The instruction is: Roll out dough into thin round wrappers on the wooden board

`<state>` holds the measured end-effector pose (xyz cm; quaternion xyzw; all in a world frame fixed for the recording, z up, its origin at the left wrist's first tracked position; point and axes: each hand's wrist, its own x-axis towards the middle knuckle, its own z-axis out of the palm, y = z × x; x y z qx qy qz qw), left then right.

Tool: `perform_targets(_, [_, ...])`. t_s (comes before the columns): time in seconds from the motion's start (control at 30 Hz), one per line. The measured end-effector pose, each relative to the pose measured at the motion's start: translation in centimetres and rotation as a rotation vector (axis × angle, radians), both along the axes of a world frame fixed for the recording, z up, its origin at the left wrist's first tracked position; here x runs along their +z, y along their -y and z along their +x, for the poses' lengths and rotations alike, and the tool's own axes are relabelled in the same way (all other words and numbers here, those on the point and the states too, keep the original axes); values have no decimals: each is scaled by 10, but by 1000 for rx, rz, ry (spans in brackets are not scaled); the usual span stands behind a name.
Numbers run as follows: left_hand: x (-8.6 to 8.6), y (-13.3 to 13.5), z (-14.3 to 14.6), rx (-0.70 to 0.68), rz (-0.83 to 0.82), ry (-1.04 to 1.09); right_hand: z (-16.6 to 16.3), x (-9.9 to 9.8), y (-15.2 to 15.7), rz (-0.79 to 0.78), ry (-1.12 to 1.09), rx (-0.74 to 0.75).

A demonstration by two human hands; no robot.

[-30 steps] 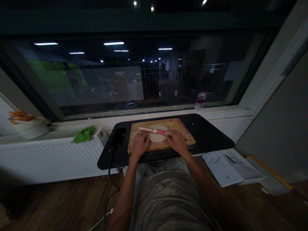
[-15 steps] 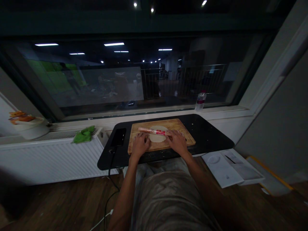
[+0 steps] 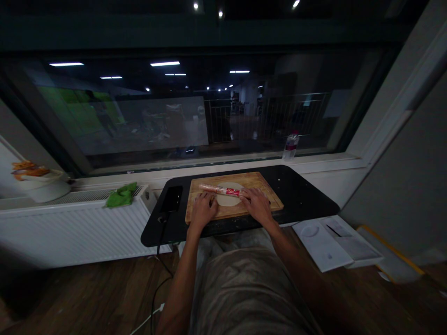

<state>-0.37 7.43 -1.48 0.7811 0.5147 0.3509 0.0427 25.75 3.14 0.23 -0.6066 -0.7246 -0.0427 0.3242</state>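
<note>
A rolling pin [image 3: 220, 189] in a clear wrapper with a red label lies slantwise across a flat round of dough [image 3: 226, 200]. Under both is a wooden cutting board [image 3: 274, 199]. My right hand [image 3: 256, 204] is closed over the pin's right end, hiding that end. Beside the dough's left edge, my left hand [image 3: 204, 208] has curled fingers, with the thumb against the dough. Its fingertips lie just below the pin's bare left end; whether they touch the pin is unclear.
The board rests on a black table [image 3: 307, 195] with a phone [image 3: 172, 199] and cable at left. A water bottle [image 3: 290, 146] stands on the sill. A green cloth [image 3: 122, 195] and white bowl [image 3: 45, 187] sit on the radiator [image 3: 87, 232]. An opened white box [image 3: 321, 246] lies right.
The rolling pin has shifted very slightly to the left. Both hands stay in nearly the same place, and the dough looks the same.
</note>
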Motion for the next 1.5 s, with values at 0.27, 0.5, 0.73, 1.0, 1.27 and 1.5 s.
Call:
perform_targets(0.27, [-1, 0, 0, 0, 6, 2, 0, -4, -2, 36, -5, -9])
perform_targets(0.5, [0, 1, 0, -1, 10, 8, -1, -5, -2, 34, 23, -29])
perform_targets(0.73, [0, 2, 1, 39, 29, 142, -4, -3, -1, 22, 26, -45])
perform_targets(1.0, [-3, 2, 3, 46, 20, 189, -4, -1, 1, 20, 28, -40])
perform_targets(1.27, [-6, 1, 3, 66, 12, 84, -3, -3, 0, 73, 14, -7])
perform_targets(1.5, [5, 5, 2, 127, 30, 51, -2, -5, -2, 76, -27, -16])
